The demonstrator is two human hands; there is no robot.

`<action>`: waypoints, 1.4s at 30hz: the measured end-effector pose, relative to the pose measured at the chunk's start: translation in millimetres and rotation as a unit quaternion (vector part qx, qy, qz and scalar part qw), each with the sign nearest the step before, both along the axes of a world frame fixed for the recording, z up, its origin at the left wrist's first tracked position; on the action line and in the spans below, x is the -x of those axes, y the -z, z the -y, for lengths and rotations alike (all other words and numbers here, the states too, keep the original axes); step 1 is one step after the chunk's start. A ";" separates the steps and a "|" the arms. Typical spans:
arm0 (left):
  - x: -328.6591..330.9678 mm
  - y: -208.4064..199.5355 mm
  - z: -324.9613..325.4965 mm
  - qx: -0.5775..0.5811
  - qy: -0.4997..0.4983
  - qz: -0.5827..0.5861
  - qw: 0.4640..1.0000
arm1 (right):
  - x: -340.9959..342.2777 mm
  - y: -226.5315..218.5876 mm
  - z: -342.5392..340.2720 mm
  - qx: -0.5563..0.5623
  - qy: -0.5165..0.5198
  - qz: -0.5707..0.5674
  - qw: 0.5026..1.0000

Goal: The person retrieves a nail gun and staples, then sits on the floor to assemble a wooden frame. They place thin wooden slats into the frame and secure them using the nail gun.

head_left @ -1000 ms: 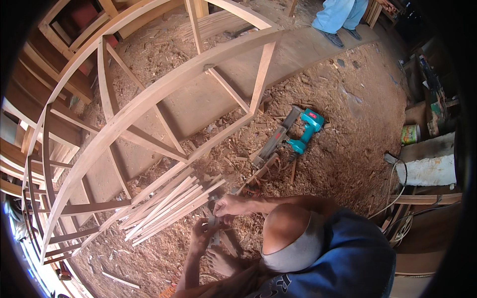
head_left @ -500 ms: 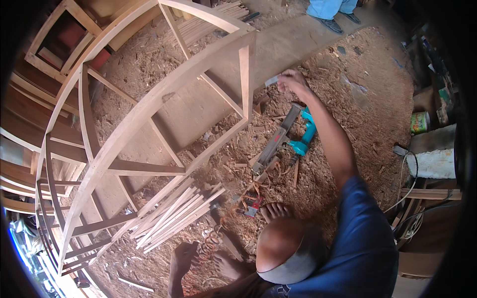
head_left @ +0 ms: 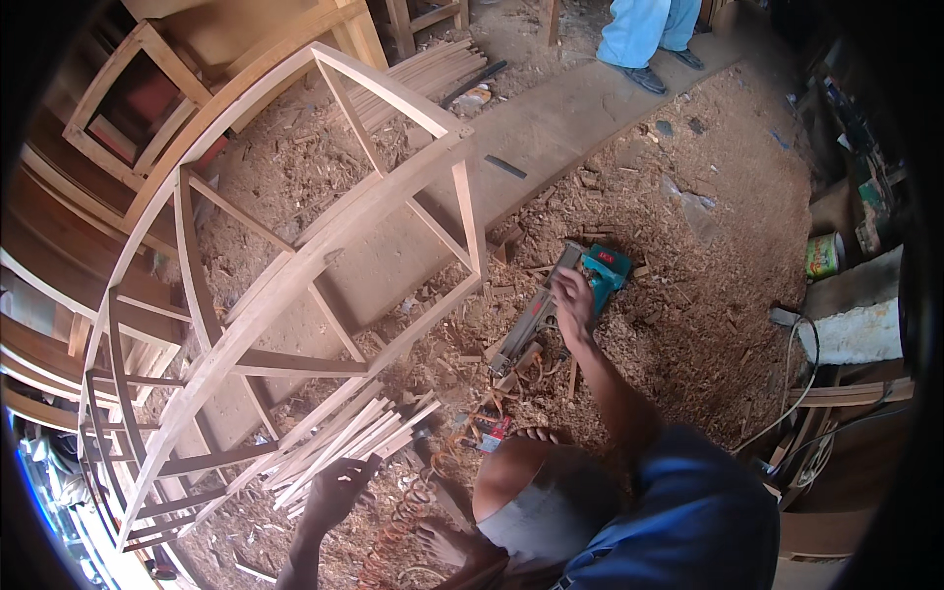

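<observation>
My right hand (head_left: 574, 300) is over a teal nail gun (head_left: 606, 270) with a long grey magazine, its fingers apart and nothing seen in them. Whether it touches the tool cannot be told. On the left, my left hand (head_left: 337, 490) has its fingers curled together beside a bundle of thin wooden sticks (head_left: 344, 438). A small dark bit shows at its fingertips, too small to name. A dark grey flat strip (head_left: 504, 166) lies on the long board (head_left: 551, 128). The curved wooden frame (head_left: 265, 280) with cross pieces stands to the left.
Wood shavings (head_left: 698, 295) cover the ground. An orange coiled hose (head_left: 393, 516) and a red-and-grey tool (head_left: 494, 434) lie near my bare feet. Another person's legs in light blue trousers (head_left: 639, 34) are at the far end. More curved frames (head_left: 59, 216) stand at the left; a tin can (head_left: 824, 256) sits right.
My right hand has come back from the board to the nail gun and no longer holds the light strip; a strip now lies on the board. My left hand has risen toward the sticks.
</observation>
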State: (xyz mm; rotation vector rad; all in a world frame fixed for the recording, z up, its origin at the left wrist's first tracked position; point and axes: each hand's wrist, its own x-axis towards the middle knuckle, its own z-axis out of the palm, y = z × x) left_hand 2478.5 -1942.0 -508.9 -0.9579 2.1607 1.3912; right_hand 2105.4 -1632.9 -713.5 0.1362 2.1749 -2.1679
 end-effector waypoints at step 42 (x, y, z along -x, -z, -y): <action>49.2 -222.6 27.2 -0.147 -0.123 -0.617 0.763 | -217.1 -436.9 113.4 0.185 -0.352 -0.092 0.913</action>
